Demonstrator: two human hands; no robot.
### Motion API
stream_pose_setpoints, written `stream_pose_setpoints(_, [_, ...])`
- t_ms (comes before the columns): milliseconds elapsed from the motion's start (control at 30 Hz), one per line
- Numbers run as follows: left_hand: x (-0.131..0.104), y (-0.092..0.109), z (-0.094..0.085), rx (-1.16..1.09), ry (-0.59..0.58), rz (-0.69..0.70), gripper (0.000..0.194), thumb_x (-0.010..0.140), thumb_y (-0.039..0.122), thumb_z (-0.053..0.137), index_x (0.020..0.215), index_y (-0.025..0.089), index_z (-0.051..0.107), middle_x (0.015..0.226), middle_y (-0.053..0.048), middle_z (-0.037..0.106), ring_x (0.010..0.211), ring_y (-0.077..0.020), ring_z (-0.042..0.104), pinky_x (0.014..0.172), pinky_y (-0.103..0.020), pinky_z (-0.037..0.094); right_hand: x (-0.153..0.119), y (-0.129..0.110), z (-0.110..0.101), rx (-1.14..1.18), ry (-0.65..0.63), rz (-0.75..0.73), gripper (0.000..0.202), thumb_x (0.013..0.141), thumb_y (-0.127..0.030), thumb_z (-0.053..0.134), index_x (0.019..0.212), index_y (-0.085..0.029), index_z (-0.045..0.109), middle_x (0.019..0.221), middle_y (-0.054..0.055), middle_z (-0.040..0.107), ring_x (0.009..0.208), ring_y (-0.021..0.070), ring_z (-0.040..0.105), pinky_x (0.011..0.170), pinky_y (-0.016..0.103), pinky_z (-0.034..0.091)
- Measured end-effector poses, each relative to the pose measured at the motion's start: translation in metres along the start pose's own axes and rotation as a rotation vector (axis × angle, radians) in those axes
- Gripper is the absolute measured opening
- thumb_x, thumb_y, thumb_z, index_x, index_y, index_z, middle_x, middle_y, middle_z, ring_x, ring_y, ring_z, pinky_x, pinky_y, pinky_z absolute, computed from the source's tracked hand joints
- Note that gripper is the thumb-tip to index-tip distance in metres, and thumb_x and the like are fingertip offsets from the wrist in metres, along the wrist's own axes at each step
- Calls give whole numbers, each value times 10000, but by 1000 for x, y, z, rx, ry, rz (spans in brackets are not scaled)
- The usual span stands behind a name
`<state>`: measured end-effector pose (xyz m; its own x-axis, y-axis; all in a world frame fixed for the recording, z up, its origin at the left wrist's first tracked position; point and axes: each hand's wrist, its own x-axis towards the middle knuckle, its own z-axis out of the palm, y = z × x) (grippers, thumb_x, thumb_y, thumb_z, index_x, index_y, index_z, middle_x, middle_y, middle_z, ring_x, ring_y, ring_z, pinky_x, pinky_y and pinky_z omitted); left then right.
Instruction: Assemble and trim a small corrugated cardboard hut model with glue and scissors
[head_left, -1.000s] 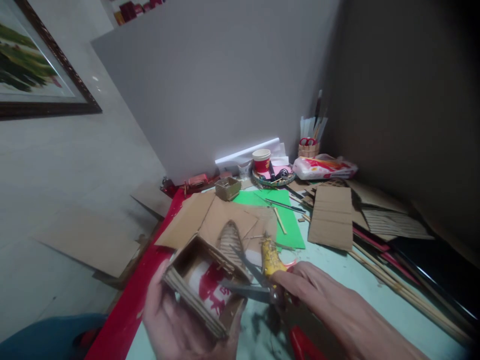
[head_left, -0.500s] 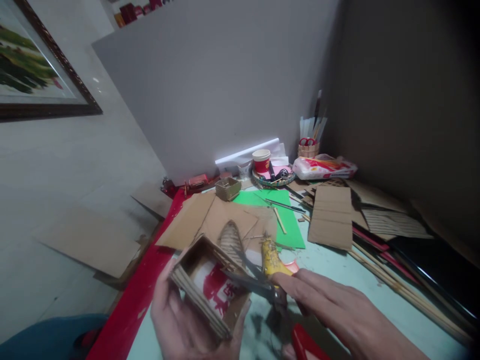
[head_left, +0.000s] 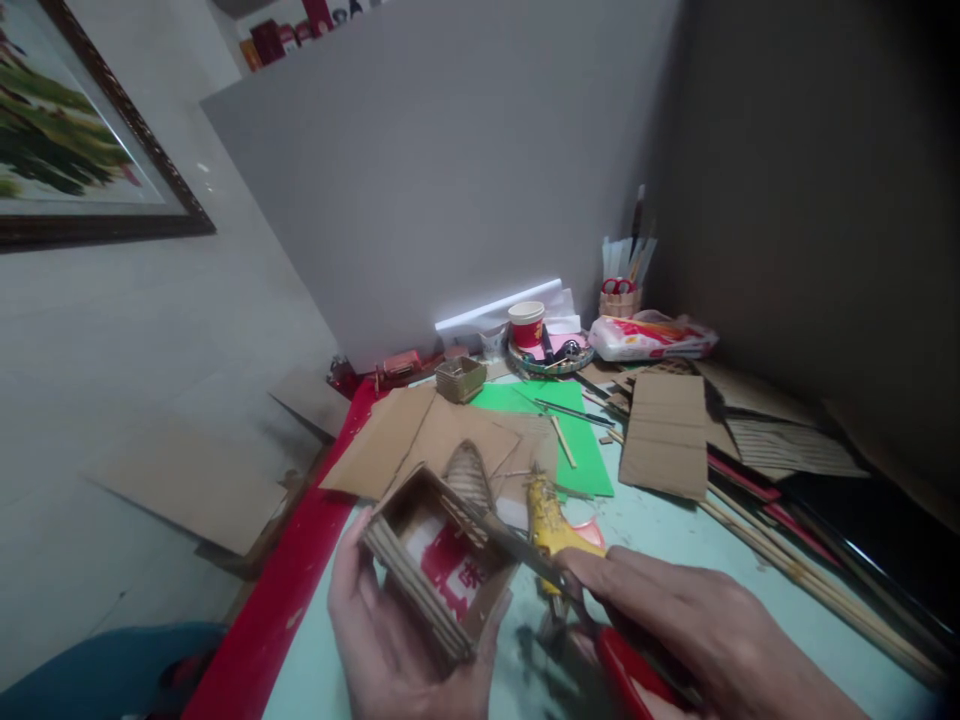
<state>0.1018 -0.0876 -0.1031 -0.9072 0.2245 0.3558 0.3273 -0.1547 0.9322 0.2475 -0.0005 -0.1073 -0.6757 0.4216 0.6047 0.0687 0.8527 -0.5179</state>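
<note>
My left hand (head_left: 409, 640) is wrapped round a small cardboard box (head_left: 426, 603), tilted so its open top faces me. Red and white print with lettering shows on the box's inside bottom. In my right hand (head_left: 675, 610) is a pair of scissors (head_left: 619, 655) with red handles. Their dark blades look closed together and lie along the box's right-hand upper rim. Just beyond the blades, a yellow glue gun (head_left: 547, 525) rests on the table. An oval corrugated cardboard piece (head_left: 468, 474) lies behind the box.
Brown cardboard sheets (head_left: 390, 430) and a green sheet (head_left: 589, 450) cover the table's middle. Another small woven-looking box (head_left: 460, 380) stands behind them. A red paper cup (head_left: 526, 325) sits on a round tray. Long sticks (head_left: 810, 575) and a cardboard rectangle (head_left: 664, 435) lie to the right.
The scissor blades, spread apart at the box rim before, now look closed. The box and both hands have shifted slightly right in view, along with a small shift of the whole scene.
</note>
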Motion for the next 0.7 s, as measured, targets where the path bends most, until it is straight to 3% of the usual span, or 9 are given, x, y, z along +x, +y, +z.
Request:
stream_pose_setpoints(100, [0,1,-1,-91,-20,-33,952,528,168,908,1395,249,522,1508,-144,536,1300,-332,584,735,-229,641,6,-1,-2,90,50,41,156,914,-187,594,1038,-277,618,746,-35,694,541,157,650,483,217,525])
stream_pose_setpoints(200, [0,4,0,-193,-40,-84,978,484,133,922,1371,263,532,1448,-131,567,1171,-304,658,700,-245,657,8,-2,-5,99,72,154,128,908,-259,634,1034,-282,641,803,-15,736,594,175,683,518,219,561])
stream_pose_setpoints(333, [3,6,3,-242,-16,-161,1003,429,180,977,1324,264,531,1542,-133,477,1300,-333,563,703,-210,651,0,4,0,5,46,180,326,892,-444,662,1169,-271,666,1011,54,768,853,254,748,634,268,609])
stream_pose_setpoints(433, [3,6,4,-253,-49,-149,1055,428,216,1000,1355,256,499,1589,-140,433,1414,-360,473,730,-201,648,-6,9,7,-39,-34,137,485,845,-582,684,1206,-259,668,1037,78,752,893,278,735,630,282,601])
stream_pose_setpoints(533, [0,3,3,-237,-85,-160,1069,471,255,1002,1405,281,482,1652,-111,366,1442,-363,466,717,-197,646,-5,8,8,-56,-58,117,439,846,-519,702,1200,-261,671,961,65,728,805,257,712,569,274,564])
stream_pose_setpoints(633, [9,-7,-7,-322,-183,-212,1129,445,253,1018,1434,363,485,1717,-34,281,1435,-397,491,811,-289,661,-1,1,2,-63,-44,134,385,867,-379,710,1233,-268,667,963,55,703,813,236,699,594,263,555])
stream_pose_setpoints(667, [16,-12,-12,-398,-271,-257,1194,397,230,1026,1447,391,479,1708,-18,310,1448,-415,473,899,-348,647,1,-1,-1,-69,-49,151,379,871,-337,714,1240,-269,666,978,52,695,827,228,696,621,261,558])
stream_pose_setpoints(700, [25,-17,-16,-425,-324,-295,1237,328,278,1035,1439,374,499,1648,-47,428,1416,-447,505,922,-403,644,2,-3,-2,-75,-60,173,379,873,-302,717,1247,-268,664,993,50,687,840,220,691,654,263,561])
